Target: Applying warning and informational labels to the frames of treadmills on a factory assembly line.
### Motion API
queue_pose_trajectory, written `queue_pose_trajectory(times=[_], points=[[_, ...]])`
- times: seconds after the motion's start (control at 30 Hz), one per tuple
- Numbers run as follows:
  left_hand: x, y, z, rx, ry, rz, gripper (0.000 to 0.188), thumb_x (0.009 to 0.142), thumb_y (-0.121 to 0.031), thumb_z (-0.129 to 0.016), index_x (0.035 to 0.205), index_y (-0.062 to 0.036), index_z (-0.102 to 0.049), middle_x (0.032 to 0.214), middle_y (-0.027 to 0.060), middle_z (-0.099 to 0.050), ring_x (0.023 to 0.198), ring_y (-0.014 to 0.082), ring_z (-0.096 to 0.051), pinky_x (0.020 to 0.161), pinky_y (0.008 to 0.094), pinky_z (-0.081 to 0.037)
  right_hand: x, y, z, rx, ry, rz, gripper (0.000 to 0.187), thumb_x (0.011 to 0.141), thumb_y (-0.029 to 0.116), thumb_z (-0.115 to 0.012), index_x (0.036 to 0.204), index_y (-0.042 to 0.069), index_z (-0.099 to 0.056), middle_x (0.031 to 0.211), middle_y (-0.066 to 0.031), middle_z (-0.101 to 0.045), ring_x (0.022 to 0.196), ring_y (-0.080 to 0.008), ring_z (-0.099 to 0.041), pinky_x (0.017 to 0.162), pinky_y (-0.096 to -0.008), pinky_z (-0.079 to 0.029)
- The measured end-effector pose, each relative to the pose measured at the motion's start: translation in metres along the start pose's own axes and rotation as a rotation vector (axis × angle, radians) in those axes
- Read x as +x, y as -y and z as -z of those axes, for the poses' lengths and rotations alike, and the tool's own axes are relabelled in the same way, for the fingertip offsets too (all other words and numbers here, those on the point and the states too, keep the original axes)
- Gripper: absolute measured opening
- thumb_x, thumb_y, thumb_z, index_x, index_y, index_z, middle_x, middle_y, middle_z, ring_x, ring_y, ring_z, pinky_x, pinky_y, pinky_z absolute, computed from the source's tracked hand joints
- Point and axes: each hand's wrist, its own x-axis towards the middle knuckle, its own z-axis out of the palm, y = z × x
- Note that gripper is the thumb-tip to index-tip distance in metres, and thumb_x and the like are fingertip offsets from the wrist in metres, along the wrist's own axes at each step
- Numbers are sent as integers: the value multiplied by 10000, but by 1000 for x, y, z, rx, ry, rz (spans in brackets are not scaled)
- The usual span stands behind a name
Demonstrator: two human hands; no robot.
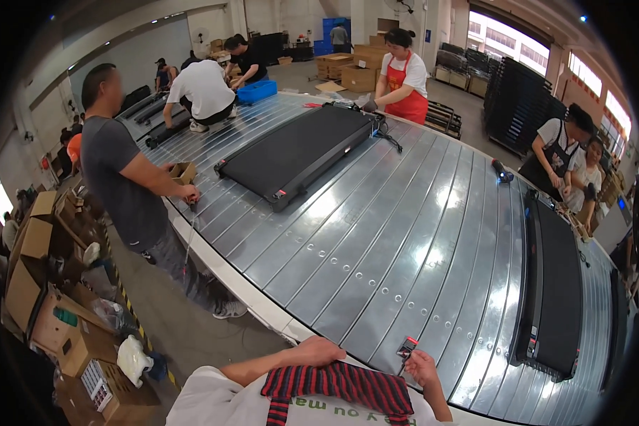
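Observation:
My right hand (420,367) is closed in a pinch at the near edge of the metal-topped table (362,312). Between its fingers is a small red and black part (407,347), too small to name further. Beside the striped red and black cloth at my front, my left hand (321,351) rests against the table's near edge. Its fingers are tucked out of sight. Farther off on the tabletop lies a black treadmill deck (305,153), and another long black treadmill deck (552,284) sits to the right. Neither hand touches them.
A person in grey (124,163) stands at the left edge, holding a small cardboard box (184,172). A person in a red apron (407,85) works across the table. A power drill (502,171) lies at the far right edge. Cardboard boxes (85,348) crowd the floor at left.

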Motion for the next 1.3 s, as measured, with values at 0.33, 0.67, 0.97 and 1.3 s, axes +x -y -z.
queue_pose_trajectory(times=[0.33,0.67,0.97,1.3], points=[[-59,20,-17,-107,-49,70,114,753,-129,-421,824,-102,-506,792,141,-572,795,345,-550,665,429,-421,-11,-26,-84,10,-22,34,150,803,196,-585,800,54,-540,526,-41,-509,384,-111,-431,349,-223,-321],[-145,31,-43,-229,-105,130,141,758,-185,-435,858,-116,-506,780,143,-571,780,351,-549,628,435,-414,-24,-60,-173,-381,40,19,190,806,199,-579,690,54,-539,537,-33,-525,391,-93,-432,362,-209,-317],[-179,37,-74,-331,-104,54,141,775,-211,-440,872,-134,-507,791,137,-582,770,342,-568,605,438,-435,-67,-92,-206,-495,10,79,181,812,185,-570,729,25,-569,527,-21,-511,386,-79,-406,365,-208,-300],[-191,46,-60,-66,-222,260,131,764,-230,-461,834,-128,-500,690,136,-584,667,363,-572,557,479,-436,-97,-39,-234,-22,-128,339,107,816,147,-550,771,50,-545,466,-21,-462,322,-80,-352,325,-203,-271]])
